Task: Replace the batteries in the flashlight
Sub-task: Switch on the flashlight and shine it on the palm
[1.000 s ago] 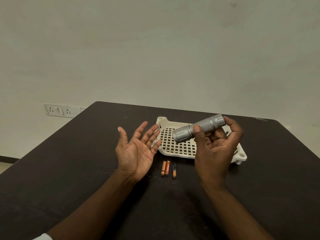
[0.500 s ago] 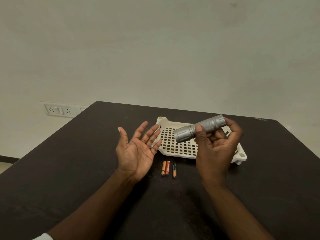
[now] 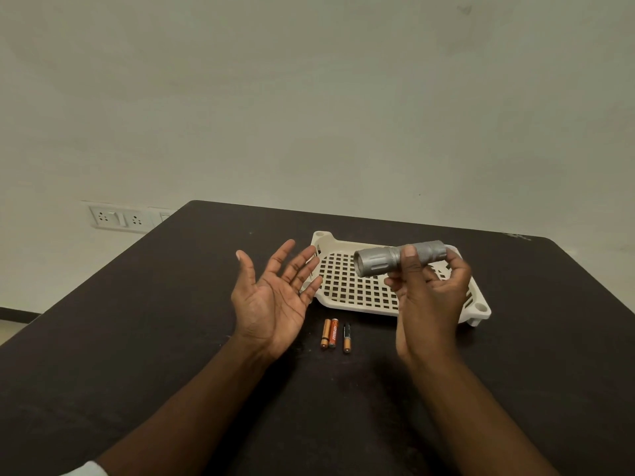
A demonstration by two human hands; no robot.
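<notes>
On the wall beyond the dark table [image 3: 137,338] sits one socket plate [image 3: 118,218], to the left of the tray and partly cut off by the table's far edge. One left hand [image 3: 275,297] hangs above the table just left of the tray, palm up, its fingers spread wide and holding nothing. Three batteries [image 3: 335,334] lie side by side on the table just in front of the tray's near edge: two touching each other, the third a little apart to their right. Their labels are too small to read. One cream tray [image 3: 347,286] with a grid of square holes stands near the far middle of the table. One grey flashlight [image 3: 388,257] is held over the tray, lying nearly level with its wider head pointing left. One right hand [image 3: 429,297] grips its knurled body, thumb on the near side and fingers curled behind. The hand hides the flashlight's tail end and the tray's right part.
</notes>
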